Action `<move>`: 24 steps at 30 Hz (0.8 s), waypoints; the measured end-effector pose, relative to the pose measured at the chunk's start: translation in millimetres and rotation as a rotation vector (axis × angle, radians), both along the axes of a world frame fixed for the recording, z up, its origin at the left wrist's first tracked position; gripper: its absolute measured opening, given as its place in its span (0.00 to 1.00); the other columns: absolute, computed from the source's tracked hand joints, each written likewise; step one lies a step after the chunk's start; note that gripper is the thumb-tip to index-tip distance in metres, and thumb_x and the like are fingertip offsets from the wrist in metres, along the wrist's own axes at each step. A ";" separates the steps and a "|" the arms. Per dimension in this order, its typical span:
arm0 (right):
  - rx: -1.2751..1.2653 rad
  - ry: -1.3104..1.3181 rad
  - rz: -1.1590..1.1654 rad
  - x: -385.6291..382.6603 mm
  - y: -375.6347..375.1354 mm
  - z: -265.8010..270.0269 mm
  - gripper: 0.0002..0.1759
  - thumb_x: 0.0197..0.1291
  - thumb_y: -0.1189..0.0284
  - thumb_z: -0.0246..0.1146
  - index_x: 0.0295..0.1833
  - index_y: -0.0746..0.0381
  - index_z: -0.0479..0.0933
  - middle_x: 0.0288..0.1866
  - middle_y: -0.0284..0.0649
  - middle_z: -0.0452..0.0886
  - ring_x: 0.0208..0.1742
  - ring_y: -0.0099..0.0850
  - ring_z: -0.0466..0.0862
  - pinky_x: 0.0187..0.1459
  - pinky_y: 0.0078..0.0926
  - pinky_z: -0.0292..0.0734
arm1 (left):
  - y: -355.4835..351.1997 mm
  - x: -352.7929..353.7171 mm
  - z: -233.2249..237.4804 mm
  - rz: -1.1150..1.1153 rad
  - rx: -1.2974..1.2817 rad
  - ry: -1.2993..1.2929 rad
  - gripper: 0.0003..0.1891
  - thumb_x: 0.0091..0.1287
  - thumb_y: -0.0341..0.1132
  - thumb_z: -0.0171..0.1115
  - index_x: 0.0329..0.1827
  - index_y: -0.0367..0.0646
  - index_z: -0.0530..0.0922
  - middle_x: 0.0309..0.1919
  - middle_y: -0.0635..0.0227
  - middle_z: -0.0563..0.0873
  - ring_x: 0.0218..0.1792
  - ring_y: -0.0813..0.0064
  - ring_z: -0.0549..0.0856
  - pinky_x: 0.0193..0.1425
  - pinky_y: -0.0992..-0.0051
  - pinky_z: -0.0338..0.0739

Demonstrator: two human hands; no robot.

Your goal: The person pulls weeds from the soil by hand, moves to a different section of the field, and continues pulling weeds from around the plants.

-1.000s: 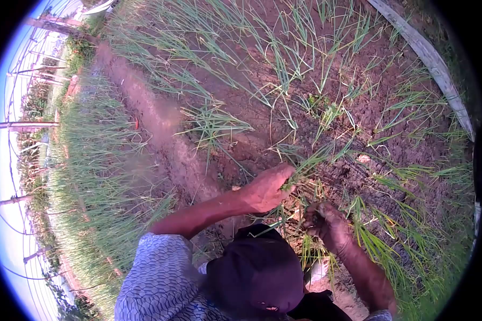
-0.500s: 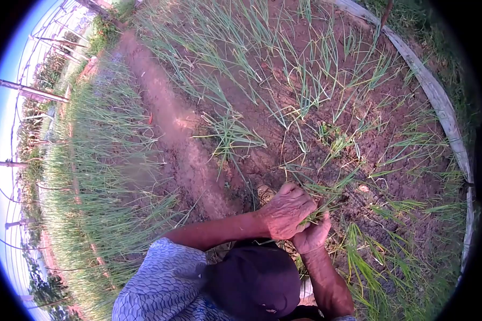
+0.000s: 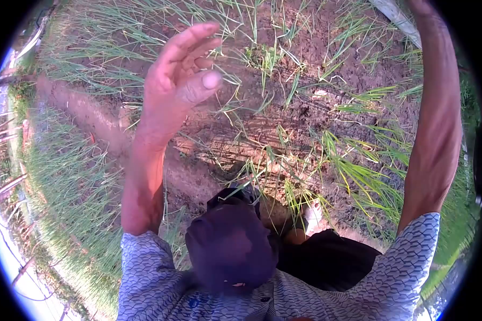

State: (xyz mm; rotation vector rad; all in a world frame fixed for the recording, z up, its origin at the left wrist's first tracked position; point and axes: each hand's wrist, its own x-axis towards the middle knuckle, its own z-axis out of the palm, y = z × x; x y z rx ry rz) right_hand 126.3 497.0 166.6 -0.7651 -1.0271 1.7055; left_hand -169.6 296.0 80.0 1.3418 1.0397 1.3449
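Observation:
My left hand [image 3: 179, 77] is raised at the upper left, its thumb apart from the loosely curled fingers and nothing in it. Behind it lie brown soil [image 3: 198, 125] and thin green plants [image 3: 112, 37]. At the upper right edge, only the base of my right hand [image 3: 422, 7] shows; its fingers are outside the picture. Below and between my arms, a clump of long green leaves [image 3: 353, 171] leans over the soil.
A dark, rounded, cap-like thing [image 3: 233, 249] is at the bottom centre. A pale strip [image 3: 399, 18] edges the bed at the top right. Dense green plants [image 3: 69, 214] fill the left side, beside a bare earth path [image 3: 91, 109]. Posts stand at the far left.
My hands were together low in the centre among green leaves. Now they are far apart and raised, left hand up and left, right hand up and right. The view has shifted too.

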 end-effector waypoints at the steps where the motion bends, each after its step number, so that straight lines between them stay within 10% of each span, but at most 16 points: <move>1: 0.210 -0.022 -0.256 19.8 16.7 29.1 0.22 0.67 0.65 0.61 0.59 0.68 0.70 0.51 0.48 0.77 0.45 0.41 0.81 0.39 0.33 0.83 | -13.0 -8.6 -9.3 -0.056 -0.150 -0.027 0.30 0.61 0.41 0.73 0.62 0.37 0.72 0.58 0.61 0.79 0.59 0.70 0.78 0.61 0.68 0.74; 4: 0.467 -0.422 -0.499 74.6 22.0 7.6 0.22 0.68 0.64 0.58 0.60 0.68 0.73 0.53 0.49 0.82 0.48 0.48 0.84 0.43 0.39 0.85 | -67.4 -34.2 -53.2 -0.298 -0.682 0.078 0.17 0.68 0.41 0.66 0.53 0.39 0.78 0.44 0.70 0.84 0.46 0.79 0.82 0.51 0.76 0.78; 5: 0.340 -0.392 -0.310 111.1 26.6 -31.6 0.18 0.73 0.68 0.55 0.58 0.70 0.76 0.50 0.44 0.84 0.50 0.25 0.83 0.49 0.21 0.81 | -83.5 -40.4 -77.8 -0.410 -0.779 0.190 0.16 0.70 0.43 0.63 0.52 0.41 0.78 0.41 0.75 0.82 0.43 0.81 0.80 0.49 0.77 0.76; 6: 0.203 -0.455 -0.217 111.6 13.3 -72.5 0.16 0.72 0.69 0.55 0.57 0.67 0.77 0.49 0.41 0.85 0.47 0.23 0.84 0.45 0.15 0.82 | -105.4 -45.1 -107.5 -0.429 -0.919 0.191 0.15 0.71 0.44 0.61 0.47 0.40 0.79 0.36 0.72 0.82 0.39 0.79 0.80 0.46 0.74 0.76; 10: -0.093 -0.721 -0.058 34.4 -58.5 -188.5 0.12 0.68 0.72 0.59 0.52 0.64 0.81 0.42 0.38 0.86 0.37 0.23 0.86 0.35 0.19 0.83 | -165.3 -99.0 -179.3 -0.487 -0.791 1.135 0.15 0.69 0.45 0.60 0.44 0.41 0.80 0.33 0.70 0.82 0.37 0.69 0.82 0.44 0.65 0.75; 12: 0.009 -0.898 0.053 -0.1 -60.0 -212.5 0.11 0.65 0.73 0.61 0.50 0.65 0.81 0.40 0.39 0.86 0.36 0.26 0.86 0.36 0.23 0.85 | -180.8 -137.2 -208.4 -0.324 -0.789 1.211 0.18 0.69 0.48 0.60 0.36 0.39 0.80 0.29 0.68 0.81 0.36 0.67 0.82 0.43 0.63 0.75; 16: 0.367 -1.488 0.551 -42.2 -32.8 -256.9 0.12 0.60 0.76 0.63 0.49 0.65 0.82 0.40 0.45 0.86 0.37 0.32 0.86 0.40 0.28 0.86 | -206.6 -215.3 -318.2 0.201 -0.870 0.508 0.16 0.62 0.41 0.69 0.26 0.43 0.73 0.24 0.71 0.75 0.28 0.71 0.77 0.33 0.66 0.73; 19: 0.620 -1.860 0.834 -46.5 -18.0 -306.5 0.15 0.54 0.77 0.59 0.48 0.63 0.81 0.38 0.50 0.85 0.39 0.43 0.87 0.45 0.38 0.83 | -181.2 -190.4 -319.6 0.236 -0.996 0.829 0.20 0.53 0.35 0.77 0.25 0.47 0.67 0.22 0.75 0.70 0.24 0.76 0.70 0.28 0.71 0.69; 21: 0.522 -1.754 0.421 -34.8 -13.2 -362.9 0.17 0.53 0.76 0.60 0.51 0.62 0.80 0.38 0.52 0.84 0.42 0.47 0.86 0.47 0.41 0.82 | -155.9 -143.4 -264.2 0.326 -0.973 1.058 0.24 0.48 0.31 0.81 0.25 0.48 0.65 0.22 0.78 0.68 0.23 0.79 0.67 0.26 0.75 0.66; 24: 0.612 -1.507 0.094 -23.8 -17.0 -402.4 0.17 0.57 0.74 0.60 0.53 0.64 0.78 0.41 0.54 0.83 0.42 0.50 0.85 0.45 0.42 0.80 | -177.1 -169.8 -310.1 0.463 -0.957 0.877 0.25 0.46 0.31 0.82 0.25 0.47 0.64 0.22 0.78 0.66 0.24 0.81 0.66 0.26 0.76 0.67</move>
